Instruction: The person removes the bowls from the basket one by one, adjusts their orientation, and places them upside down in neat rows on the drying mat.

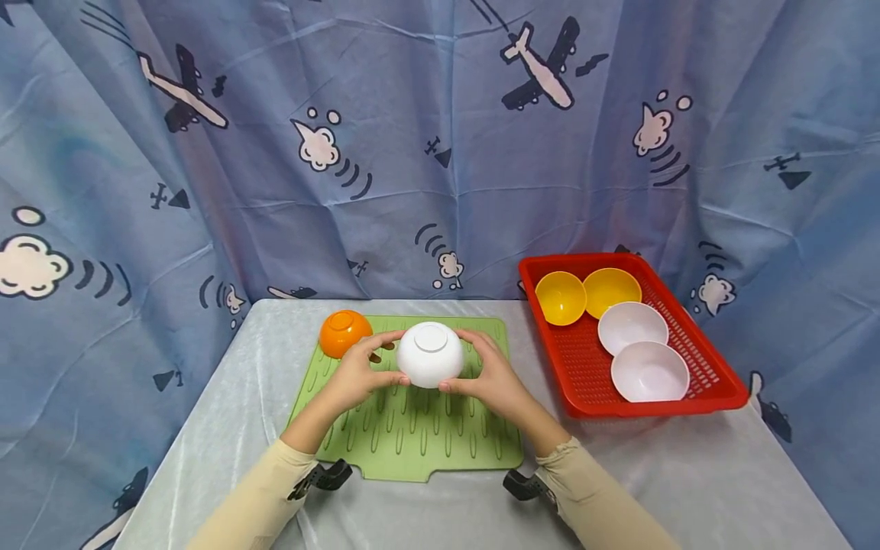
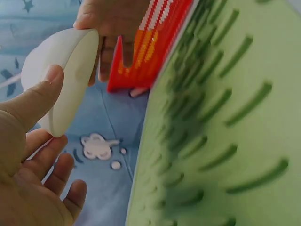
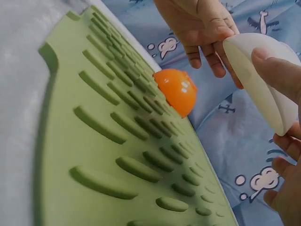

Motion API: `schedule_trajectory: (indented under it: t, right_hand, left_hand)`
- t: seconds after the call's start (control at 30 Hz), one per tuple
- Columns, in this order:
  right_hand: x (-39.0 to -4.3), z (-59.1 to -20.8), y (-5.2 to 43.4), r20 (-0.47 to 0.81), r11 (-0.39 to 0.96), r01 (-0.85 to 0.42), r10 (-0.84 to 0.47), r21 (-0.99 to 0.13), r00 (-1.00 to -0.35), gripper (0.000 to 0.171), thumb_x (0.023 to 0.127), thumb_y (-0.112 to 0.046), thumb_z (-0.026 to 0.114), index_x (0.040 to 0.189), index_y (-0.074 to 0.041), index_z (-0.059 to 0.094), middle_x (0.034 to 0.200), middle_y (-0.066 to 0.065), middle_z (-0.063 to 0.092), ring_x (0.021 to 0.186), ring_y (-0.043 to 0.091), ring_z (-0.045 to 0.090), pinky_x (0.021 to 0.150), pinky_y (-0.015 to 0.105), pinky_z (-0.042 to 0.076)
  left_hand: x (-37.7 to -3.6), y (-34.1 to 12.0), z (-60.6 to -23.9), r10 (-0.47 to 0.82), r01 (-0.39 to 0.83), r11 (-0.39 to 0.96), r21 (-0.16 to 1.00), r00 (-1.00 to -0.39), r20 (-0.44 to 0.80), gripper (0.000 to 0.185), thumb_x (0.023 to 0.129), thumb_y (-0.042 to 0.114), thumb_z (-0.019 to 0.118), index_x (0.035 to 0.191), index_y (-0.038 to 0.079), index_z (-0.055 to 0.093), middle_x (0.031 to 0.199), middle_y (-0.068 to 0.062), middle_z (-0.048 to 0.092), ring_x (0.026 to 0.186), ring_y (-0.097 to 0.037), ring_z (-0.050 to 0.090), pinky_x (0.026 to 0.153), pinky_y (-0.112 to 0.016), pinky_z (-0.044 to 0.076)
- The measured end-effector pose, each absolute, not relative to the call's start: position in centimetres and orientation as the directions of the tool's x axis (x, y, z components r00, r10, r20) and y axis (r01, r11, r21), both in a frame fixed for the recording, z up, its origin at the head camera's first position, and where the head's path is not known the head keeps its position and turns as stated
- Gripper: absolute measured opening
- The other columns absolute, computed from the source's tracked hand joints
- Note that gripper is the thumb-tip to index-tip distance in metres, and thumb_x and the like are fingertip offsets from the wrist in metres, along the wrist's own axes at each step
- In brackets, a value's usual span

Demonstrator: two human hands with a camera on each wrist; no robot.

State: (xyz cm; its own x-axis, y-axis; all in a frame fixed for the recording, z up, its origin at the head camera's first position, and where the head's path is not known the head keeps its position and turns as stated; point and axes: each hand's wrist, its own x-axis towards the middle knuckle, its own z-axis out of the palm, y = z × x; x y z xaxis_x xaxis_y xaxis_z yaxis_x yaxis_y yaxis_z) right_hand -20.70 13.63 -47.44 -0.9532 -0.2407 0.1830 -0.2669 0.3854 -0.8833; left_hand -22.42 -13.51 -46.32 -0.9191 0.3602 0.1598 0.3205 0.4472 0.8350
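Observation:
A white bowl [image 1: 431, 359], turned bottom up, is held above the green ribbed drying mat [image 1: 406, 439]. My left hand [image 1: 357, 374] pinches its left side between thumb and fingers, and my right hand [image 1: 491, 378] does the same on the right. In the left wrist view the bowl [image 2: 70, 61] shows its rim and part of its inside, apart from the mat. An orange bowl [image 1: 341, 334] lies upside down on the mat's far left corner, beyond the left hand; the right wrist view also shows this orange bowl [image 3: 178, 92].
On the right stands a red basket [image 1: 715, 393] with two yellow bowls [image 1: 560, 298] at its back and two white bowls [image 1: 649, 372] nearer the front. A light cloth [image 1: 234, 397] covers the table. Behind it hangs a blue curtain [image 1: 385, 153] printed with planes.

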Motion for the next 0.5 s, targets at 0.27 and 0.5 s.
schedule_trajectory:
  t: [0.27,0.5]
  right_hand:
    - [-24.2,-48.4,12.1,0.16,0.454,-0.246,-0.22,-0.856,-0.962,0.095,0.067,-0.03,0.098,0.15,-0.017,0.051,0.152,0.008,0.05,0.145,0.034,0.038,0.116,0.066,0.027]
    - [-26.8,-49.4,11.3,0.123,0.461,-0.21,-0.212,-0.862,-0.97,0.093,0.072,-0.029,0.095,0.151,-0.014,0.05,0.153,0.01,0.05,0.146,0.036,0.035,0.117,0.065,0.025]
  left_hand:
    - [-25.8,-14.6,-46.9,0.341,0.285,0.522,0.804,-0.934,0.11,0.077,0.073,0.031,0.093,0.142,0.018,0.062,0.139,-0.007,0.062,0.129,-0.037,0.051,0.104,-0.06,0.042]
    - [-28.3,-14.9,-47.2,0.322,0.257,0.585,0.769,-0.944,0.071,0.075,0.075,0.033,0.092,0.142,0.017,0.062,0.139,-0.008,0.062,0.126,-0.035,0.052,0.098,-0.053,0.046]
